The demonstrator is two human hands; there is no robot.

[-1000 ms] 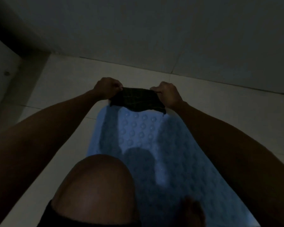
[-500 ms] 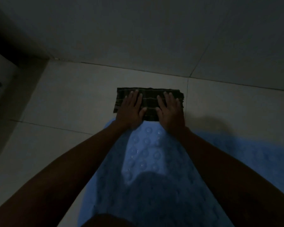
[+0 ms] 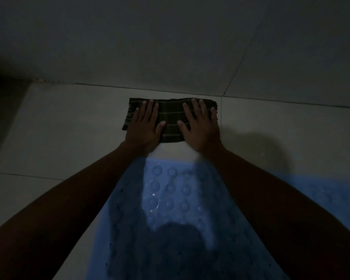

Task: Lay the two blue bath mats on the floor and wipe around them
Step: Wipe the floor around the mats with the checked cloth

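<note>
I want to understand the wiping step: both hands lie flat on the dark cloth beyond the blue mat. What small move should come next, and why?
Probably slide the cloth sideways along the floor tiles, following the blue mat edge. The left hand and right hand already press it flat, and it lies clear of the mat, so only the stroke seems to remain.

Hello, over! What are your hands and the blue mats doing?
Both hands, left and right, flat on cloth. Mats laid behind it. Nothing blocking.
</note>
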